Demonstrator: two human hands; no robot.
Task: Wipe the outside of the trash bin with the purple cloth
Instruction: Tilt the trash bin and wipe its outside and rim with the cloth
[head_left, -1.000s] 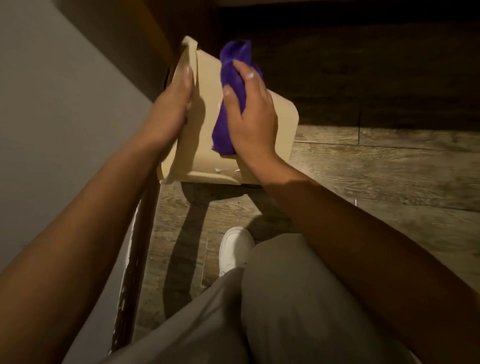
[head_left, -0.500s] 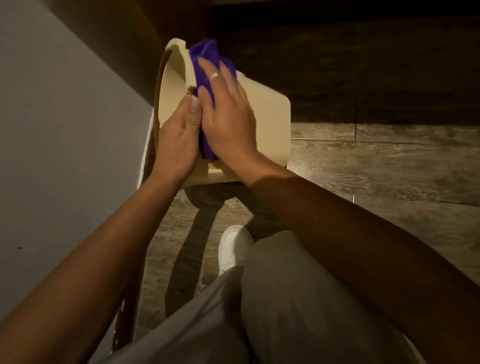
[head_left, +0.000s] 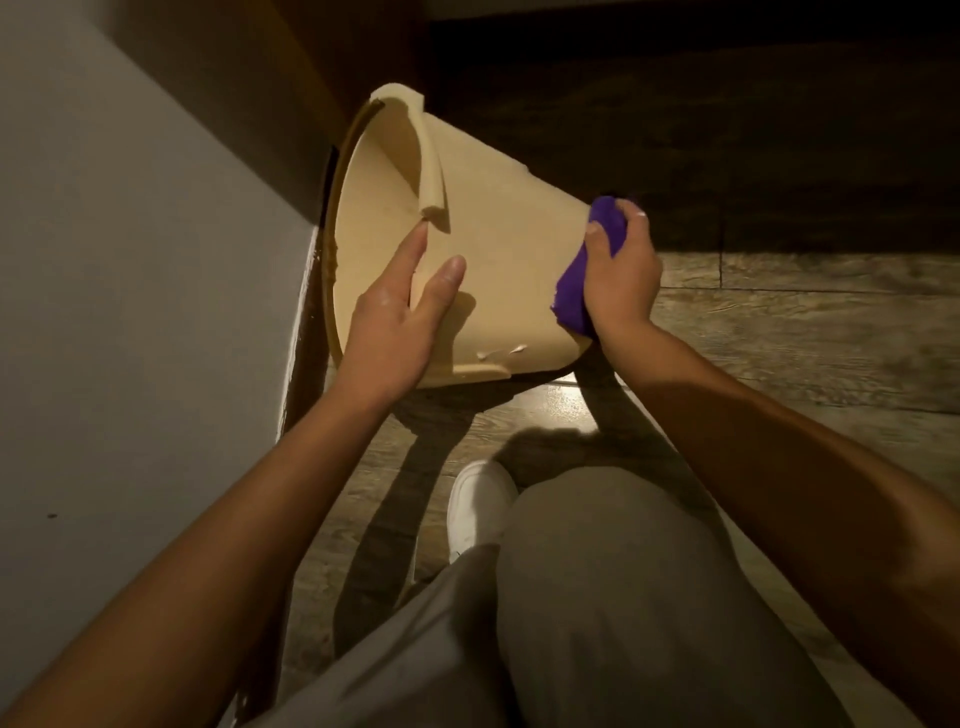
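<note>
A cream plastic trash bin lies tipped on its side above the wooden floor, its open mouth turned toward the wall on the left. My left hand grips the bin's rim, with fingers reaching inside the mouth and thumb on the outer wall. My right hand presses a bunched purple cloth against the bin's outer wall near its base end. Most of the cloth is hidden under that hand.
A pale wall with a dark baseboard runs close on the left. My knee in grey trousers and a white shoe are below the bin. Wooden floor stretches right, dark at the top.
The bin has turned so its mouth now faces the wall and me. My right hand slid the cloth from the rim end to the base end. My left hand shifted onto the rim.
</note>
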